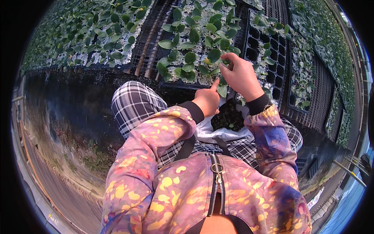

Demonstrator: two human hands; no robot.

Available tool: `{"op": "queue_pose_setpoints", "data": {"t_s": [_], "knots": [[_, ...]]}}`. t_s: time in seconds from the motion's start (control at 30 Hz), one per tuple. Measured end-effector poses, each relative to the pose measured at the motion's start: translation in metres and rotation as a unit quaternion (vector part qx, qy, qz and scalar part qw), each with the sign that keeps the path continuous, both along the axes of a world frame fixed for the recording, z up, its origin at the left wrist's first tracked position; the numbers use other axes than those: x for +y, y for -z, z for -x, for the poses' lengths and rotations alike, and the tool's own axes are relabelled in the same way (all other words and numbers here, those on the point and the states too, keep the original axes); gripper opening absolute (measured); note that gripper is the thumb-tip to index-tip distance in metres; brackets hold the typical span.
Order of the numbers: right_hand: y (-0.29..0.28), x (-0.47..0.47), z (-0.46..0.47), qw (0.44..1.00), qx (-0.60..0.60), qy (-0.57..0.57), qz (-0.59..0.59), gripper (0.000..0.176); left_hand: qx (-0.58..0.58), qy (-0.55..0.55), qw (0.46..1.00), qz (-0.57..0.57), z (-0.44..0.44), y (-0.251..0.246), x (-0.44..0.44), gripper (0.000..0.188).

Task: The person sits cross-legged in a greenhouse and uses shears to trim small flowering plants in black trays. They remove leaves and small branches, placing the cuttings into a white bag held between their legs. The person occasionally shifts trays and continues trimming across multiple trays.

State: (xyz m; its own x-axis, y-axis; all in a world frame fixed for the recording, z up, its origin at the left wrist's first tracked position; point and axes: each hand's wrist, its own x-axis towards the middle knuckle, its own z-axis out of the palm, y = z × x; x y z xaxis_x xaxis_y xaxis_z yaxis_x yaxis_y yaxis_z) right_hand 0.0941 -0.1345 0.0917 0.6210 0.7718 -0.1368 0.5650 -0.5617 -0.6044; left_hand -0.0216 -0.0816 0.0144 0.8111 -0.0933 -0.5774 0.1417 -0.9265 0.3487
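Note:
A black plug tray of broad-leaved green seedlings in white, grainy medium lies before me. At its near right corner, my right hand pinches a seedling leaf between thumb and fingers. My left hand is just below, index finger extended against the tray's corner and the other fingers curled. Whether it grips anything is hidden. Between the two hands hangs a seedling with a pale green leaf. Under them, in my lap, a white sack gapes around dark contents with bits of green.
To the right stands a black plug tray with several bare cells and a few seedlings. More seedling trays spread at left and far right. Mesh bench strips run between them. Dark wet ground lies left of my knee.

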Motion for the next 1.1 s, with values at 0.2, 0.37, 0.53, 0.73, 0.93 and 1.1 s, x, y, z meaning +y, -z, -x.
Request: {"op": "queue_pose_setpoints", "data": {"t_s": [0.2, 0.37, 0.53, 0.73, 0.93, 1.1], "knots": [[0.036, 0.043, 0.003, 0.990, -0.104, -0.069, 0.061, 0.024, -0.033, -0.024, 0.999, -0.010, 0.015, -0.016, -0.015, 0.072], [0.031, 0.026, -0.004, 0.997, -0.073, -0.023, -0.016, 0.015, -0.021, -0.052, 0.997, -0.043, 0.024, -0.032, -0.013, 0.076], [-0.004, -0.021, -0.010, 0.978, 0.074, -0.167, 0.102, 0.019, -0.060, -0.084, 0.994, -0.038, 0.044, -0.046, 0.000, 0.071], [-0.001, -0.029, 0.012, 0.977, 0.146, -0.123, 0.095, 0.037, -0.095, -0.121, 0.988, -0.028, 0.045, -0.055, 0.020, 0.070], [0.038, -0.007, 0.020, 0.991, -0.034, -0.079, 0.102, 0.029, -0.157, -0.169, 0.973, 0.015, 0.030, -0.041, 0.039, 0.067], [0.037, -0.022, 0.032, 0.991, -0.027, -0.052, 0.117, 0.025, -0.151, -0.174, 0.973, 0.005, 0.028, -0.035, 0.037, 0.066]]}}
